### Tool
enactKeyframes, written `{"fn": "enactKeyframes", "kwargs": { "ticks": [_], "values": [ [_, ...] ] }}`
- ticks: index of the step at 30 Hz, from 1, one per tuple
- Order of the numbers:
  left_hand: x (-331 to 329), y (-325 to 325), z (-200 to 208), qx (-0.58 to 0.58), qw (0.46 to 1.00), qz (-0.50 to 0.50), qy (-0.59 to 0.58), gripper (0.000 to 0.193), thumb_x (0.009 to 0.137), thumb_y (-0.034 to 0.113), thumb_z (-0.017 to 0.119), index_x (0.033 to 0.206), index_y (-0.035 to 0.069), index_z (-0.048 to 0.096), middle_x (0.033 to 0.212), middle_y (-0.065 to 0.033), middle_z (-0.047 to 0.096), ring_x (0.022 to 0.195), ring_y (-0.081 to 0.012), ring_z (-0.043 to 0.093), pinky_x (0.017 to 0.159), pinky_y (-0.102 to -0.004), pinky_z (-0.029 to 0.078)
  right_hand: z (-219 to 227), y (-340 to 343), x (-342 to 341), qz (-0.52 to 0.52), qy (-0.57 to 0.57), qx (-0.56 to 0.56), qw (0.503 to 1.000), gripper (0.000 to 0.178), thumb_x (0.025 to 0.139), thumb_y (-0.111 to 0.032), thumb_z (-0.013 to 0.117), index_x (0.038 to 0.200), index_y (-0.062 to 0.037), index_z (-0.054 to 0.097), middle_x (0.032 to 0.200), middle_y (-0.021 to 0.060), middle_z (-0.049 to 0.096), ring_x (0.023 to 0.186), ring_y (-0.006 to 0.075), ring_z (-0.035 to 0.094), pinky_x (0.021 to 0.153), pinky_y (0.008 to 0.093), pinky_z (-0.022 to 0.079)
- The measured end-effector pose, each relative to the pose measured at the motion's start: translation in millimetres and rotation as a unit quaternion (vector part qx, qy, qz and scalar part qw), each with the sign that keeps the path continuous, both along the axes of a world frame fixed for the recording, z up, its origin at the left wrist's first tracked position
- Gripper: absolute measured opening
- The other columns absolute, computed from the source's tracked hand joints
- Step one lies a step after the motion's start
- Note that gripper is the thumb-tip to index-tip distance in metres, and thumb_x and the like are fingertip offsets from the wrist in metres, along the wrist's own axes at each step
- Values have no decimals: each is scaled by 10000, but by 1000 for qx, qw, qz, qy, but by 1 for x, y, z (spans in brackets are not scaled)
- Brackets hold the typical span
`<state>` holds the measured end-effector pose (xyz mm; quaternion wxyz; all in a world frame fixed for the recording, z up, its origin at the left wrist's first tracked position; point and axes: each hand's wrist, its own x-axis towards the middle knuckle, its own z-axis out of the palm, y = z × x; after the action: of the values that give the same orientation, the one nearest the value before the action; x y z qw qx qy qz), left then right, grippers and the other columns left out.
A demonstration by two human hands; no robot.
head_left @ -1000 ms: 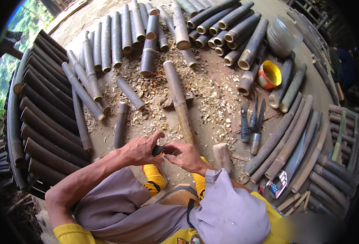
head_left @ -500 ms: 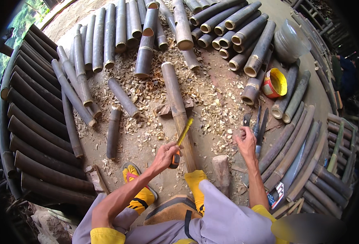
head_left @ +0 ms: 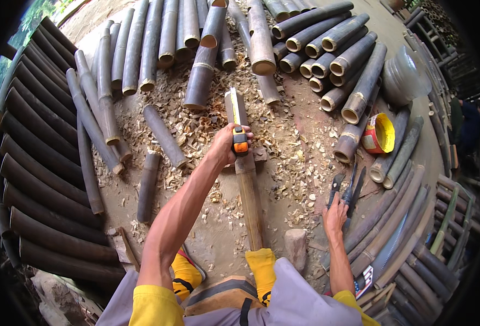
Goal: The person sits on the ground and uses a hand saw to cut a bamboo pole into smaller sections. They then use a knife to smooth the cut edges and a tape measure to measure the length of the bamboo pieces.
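Yellow-and-red tub (head_left: pixel 378 133) is tilted | clear plastic container (head_left: pixel 407 76) is behind it | saw (head_left: pixel 387 256) lies among bamboo lengths (head_left: pixel 389 225) at right | wood chips (head_left: pixel 194 127) (very many) cover part of the ground (head_left: pixel 218 209)

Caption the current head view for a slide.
Left hand holding an orange-and-black tape measure over a bamboo pole, right hand at the dark-handled tools.

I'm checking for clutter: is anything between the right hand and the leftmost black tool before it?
Nothing visible: the right hand is at the near end of the black tool, though contact is unclear. The bladed tool lies rightward, not between.
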<state>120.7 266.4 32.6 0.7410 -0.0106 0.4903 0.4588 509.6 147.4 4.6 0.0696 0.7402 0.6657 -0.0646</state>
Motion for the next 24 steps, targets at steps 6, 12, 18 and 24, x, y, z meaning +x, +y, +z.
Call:
{"fn": "enactKeyframes", "kwargs": {
  "ticks": [6, 12, 18, 24],
  "values": [
    [10, -17, -9, 6, 999, 34, -19, 245, 941, 242, 413, 998, 46, 548, 786, -90, 609, 605, -188, 582, 529, -347, 533, 2, 0, -4, -58, 68, -4, 996, 718, 684, -109, 742, 1307, 38, 417, 1043, 255, 590, 1007, 412, 529, 858, 458, 454],
    [61, -127, -9, -9, 1000, 21, -4, 310, 978, 328, 398, 1066, 60, 526, 822, -81, 625, 636, -191, 621, 557, -354, 551, 34, -36, -20, -160, 486, 43, 858, 566, 692, -73, 566, 1225, 97, 484, 996, 136, 597, 833, 222, 605, 786, 321, 509],
    [123, -244, -10, -94, 995, -27, -25, 346, 980, 346, 408, 1047, 36, 544, 835, -111, 634, 638, -222, 642, 550, -344, 550, 69, -68, -59, -205, 667, -141, 702, 324, 791, -52, 568, 1107, 0, 519, 736, 46, 539, 594, 115, 552, 529, 270, 501],
    [127, -256, -8, -148, 986, -63, -43, 373, 982, 355, 394, 1052, 22, 545, 858, -120, 631, 654, -246, 658, 557, -384, 567, 64, -84, -78, 50, 441, -157, 882, 302, 817, -73, 557, 1109, -2, 525, 662, 158, 566, 606, 292, 616, 572, 389, 485]
  ]
}}
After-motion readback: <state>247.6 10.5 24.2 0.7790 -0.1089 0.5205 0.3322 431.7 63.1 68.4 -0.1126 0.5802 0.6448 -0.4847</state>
